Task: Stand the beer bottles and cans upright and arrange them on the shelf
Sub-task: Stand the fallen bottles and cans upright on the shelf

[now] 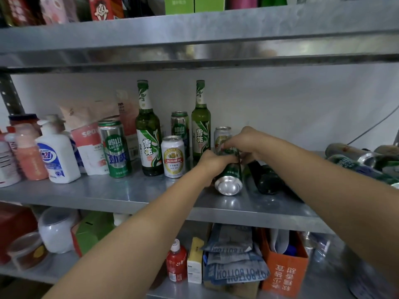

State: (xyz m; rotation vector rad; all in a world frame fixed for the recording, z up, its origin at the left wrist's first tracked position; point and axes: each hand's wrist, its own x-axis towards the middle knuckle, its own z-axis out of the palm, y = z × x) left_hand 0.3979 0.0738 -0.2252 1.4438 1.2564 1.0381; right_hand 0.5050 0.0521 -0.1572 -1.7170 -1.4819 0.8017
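Observation:
A green beer can (230, 178) lies tilted on the metal shelf (121, 195), its silver bottom facing me. My left hand (212, 162) wraps its left side and my right hand (244, 139) grips its top end. Beside it on the right lies a dark green bottle (266, 178). Upright at the back stand two green bottles (149, 137) (200, 126), a tall green can (114, 147), a white can (173, 156), a green can (180, 126) and a silver can (221, 134). More cans (354, 156) lie on their sides at the far right.
White and pink plastic bottles (57, 152) and paper pouches (90, 134) crowd the shelf's left end. An upper shelf (194, 42) hangs close above the bottle tops. The shelf below holds boxes, a red bottle (176, 262) and an orange carton (285, 270).

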